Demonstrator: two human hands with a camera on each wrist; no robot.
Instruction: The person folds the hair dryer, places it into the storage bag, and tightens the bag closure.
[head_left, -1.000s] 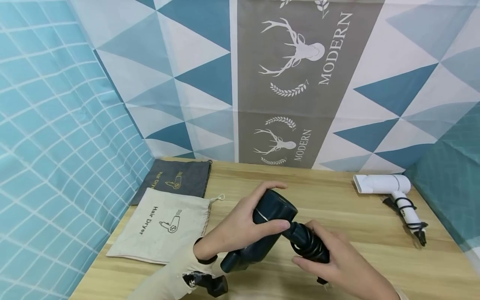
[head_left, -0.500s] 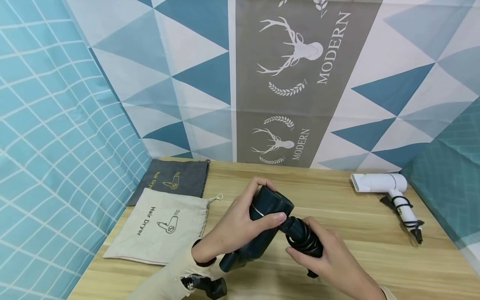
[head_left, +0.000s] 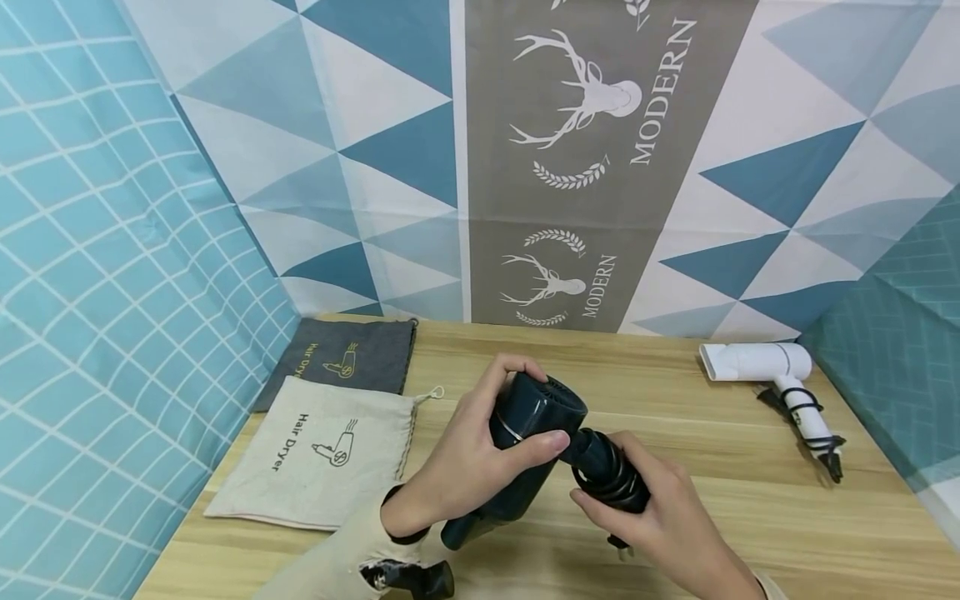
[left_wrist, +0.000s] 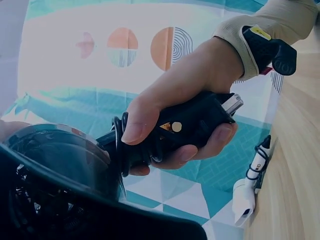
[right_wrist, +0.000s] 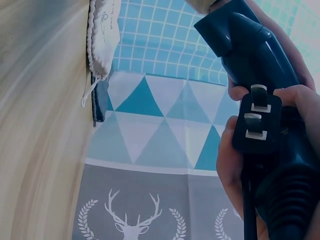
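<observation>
A dark blue hair dryer (head_left: 525,483) is held over the table in both hands. My left hand (head_left: 468,467) grips its barrel, with the thumb across the near side and the fingers over the back. My right hand (head_left: 671,517) grips the handle, where a black cord (head_left: 609,492) is wound in loops. The plug (right_wrist: 245,131) shows its metal prongs beside the handle in the right wrist view. There the nozzle (right_wrist: 215,35) points up and left. In the head view the round intake end faces up and right. The right palm hides part of the handle.
On the wooden table (head_left: 750,517), a white hair dryer (head_left: 759,363) with its cord wrapped lies at the right. At the left, a cream drawstring pouch (head_left: 322,483) overlaps a dark grey pouch (head_left: 382,342). Printed cloth walls (head_left: 420,167) stand behind and on both sides.
The handle and my right hand have shifted slightly left, and the barrel has turned so more of its intake grille shows. Both hands keep their hold; the head view has drifted a little.
</observation>
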